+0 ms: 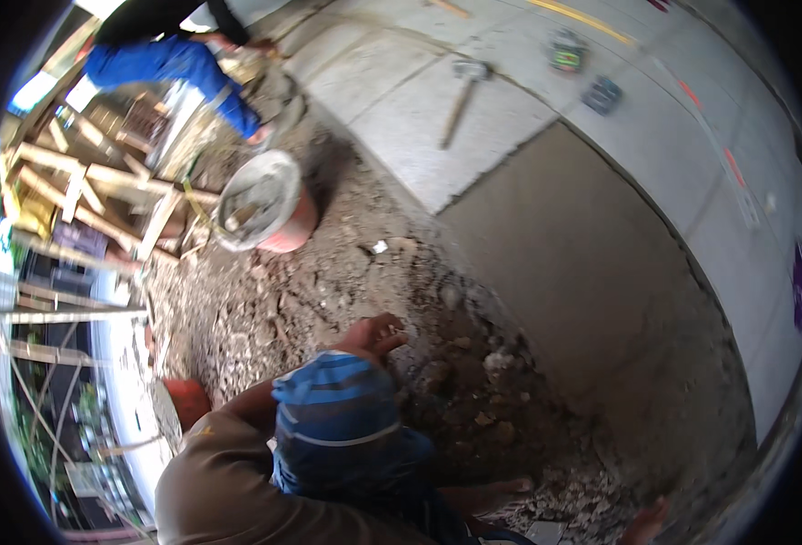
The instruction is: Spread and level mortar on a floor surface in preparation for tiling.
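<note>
My left hand reaches past my bent left knee, clothed in blue striped cloth, and hangs over rough rubble ground. Its fingers look loosely apart, with nothing visible in them. Partly cut off at the lower right edge, my right hand is blurred beside wet grey mortar; what it holds, if anything, does not show. A bare foot rests on the rubble between the hands. Near it lies a small pale flat piece, too unclear to name.
A pinkish bucket of grey mortar stands on the dirt ahead. A hammer lies on pale slabs, near a dark grey block and a long strip with orange marks. A person in blue trousers is beyond; timber pieces stand left.
</note>
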Demonstrator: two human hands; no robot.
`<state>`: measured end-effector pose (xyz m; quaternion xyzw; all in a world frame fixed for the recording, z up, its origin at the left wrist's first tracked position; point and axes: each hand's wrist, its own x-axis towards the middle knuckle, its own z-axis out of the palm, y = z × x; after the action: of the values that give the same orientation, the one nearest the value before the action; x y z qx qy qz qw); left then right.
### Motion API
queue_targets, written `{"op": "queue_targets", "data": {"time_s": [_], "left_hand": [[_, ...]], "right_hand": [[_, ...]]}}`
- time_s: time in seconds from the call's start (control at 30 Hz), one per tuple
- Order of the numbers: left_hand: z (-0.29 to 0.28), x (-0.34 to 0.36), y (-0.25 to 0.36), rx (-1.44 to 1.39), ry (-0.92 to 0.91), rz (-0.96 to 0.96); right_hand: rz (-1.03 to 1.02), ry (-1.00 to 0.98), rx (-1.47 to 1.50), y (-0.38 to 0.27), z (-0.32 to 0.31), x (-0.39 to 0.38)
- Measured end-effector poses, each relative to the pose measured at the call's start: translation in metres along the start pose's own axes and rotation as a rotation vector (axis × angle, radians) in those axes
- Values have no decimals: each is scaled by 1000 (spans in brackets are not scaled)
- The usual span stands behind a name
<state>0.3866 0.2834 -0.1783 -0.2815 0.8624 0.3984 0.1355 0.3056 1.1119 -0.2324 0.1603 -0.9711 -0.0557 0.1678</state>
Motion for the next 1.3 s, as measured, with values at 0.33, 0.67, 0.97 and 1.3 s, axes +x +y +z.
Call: {"op": "queue_targets", "data": {"time_s": [0.33,0.67,0.97,1.3], "left_hand": [[-108,-43,-83,-567,642,-108],[-362,-2,-148,-118,1422,138],[-386,44,-257,-811,1094,-118],[-356,63,-248,-1733,740,234]], "right_hand": [[416,-486,246,-172,-99,190],[-686,-523,806,-593,-196,418],[-506,-1246,917,-995,-272,453],[-239,-1617,1127,-1017,-247,500]]}}
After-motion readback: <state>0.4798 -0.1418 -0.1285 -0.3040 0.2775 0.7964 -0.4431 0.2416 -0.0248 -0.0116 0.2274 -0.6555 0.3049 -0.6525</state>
